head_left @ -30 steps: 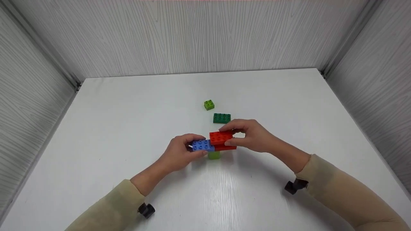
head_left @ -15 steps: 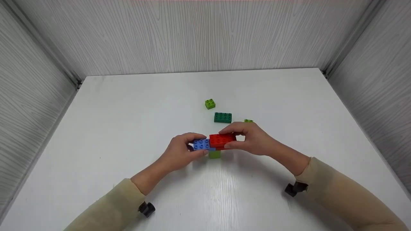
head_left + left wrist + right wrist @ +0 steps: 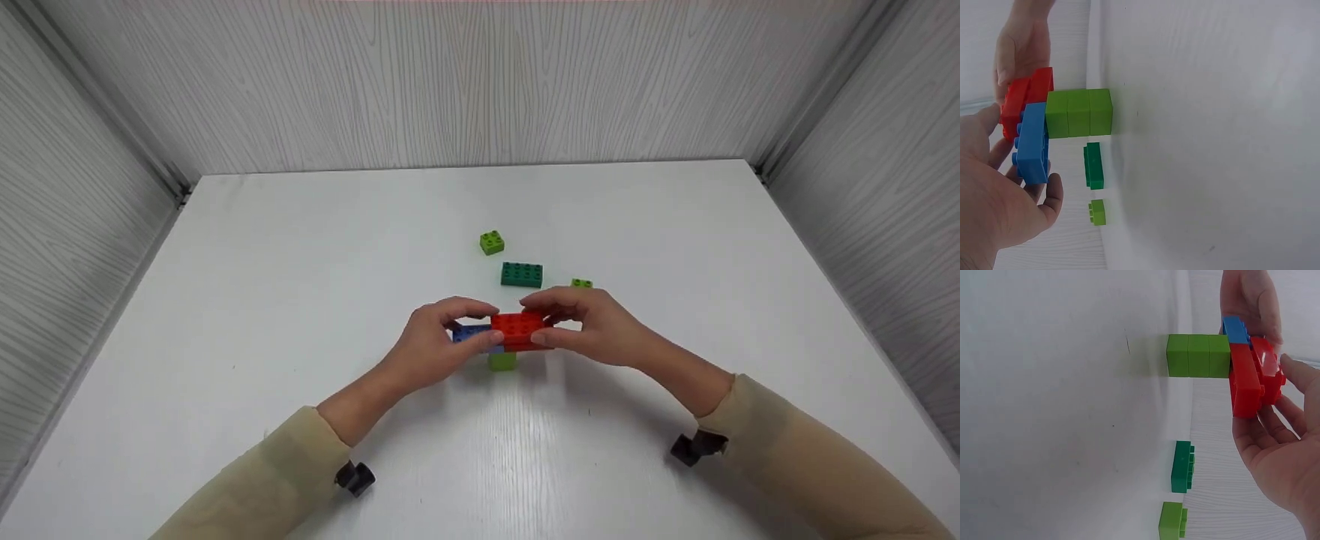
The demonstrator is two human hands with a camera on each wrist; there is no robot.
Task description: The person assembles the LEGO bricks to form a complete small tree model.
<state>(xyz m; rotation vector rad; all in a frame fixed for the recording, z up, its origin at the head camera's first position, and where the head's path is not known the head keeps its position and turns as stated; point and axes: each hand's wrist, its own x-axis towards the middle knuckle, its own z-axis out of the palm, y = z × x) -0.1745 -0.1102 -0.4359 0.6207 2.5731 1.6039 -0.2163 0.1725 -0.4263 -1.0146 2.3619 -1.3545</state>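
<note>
A column of light green bricks [image 3: 1078,113] stands upright on the table. Across its top lie a blue brick [image 3: 1032,146] and a lower red brick [image 3: 1246,379], end to end. An upper red brick [image 3: 517,324] rests over them, looking slightly askew in the right wrist view; whether it is fully seated, I cannot tell. My left hand [image 3: 435,341] pinches the upper red brick's left end between thumb and finger, above the blue brick. At the other end, my right hand [image 3: 596,330] grips the same brick with thumb and fingers.
Behind the hands lie a dark green brick [image 3: 522,274] and a small light green brick [image 3: 492,242]. Another light green brick [image 3: 582,283] shows partly, just beyond the right hand. Pale wood-grain walls [image 3: 480,90] enclose the white table's back and sides.
The left hand has shifted right, from the blue brick onto the upper red brick. The upper red brick has been lowered onto the structure. The right hand moved slightly down and right with it.
</note>
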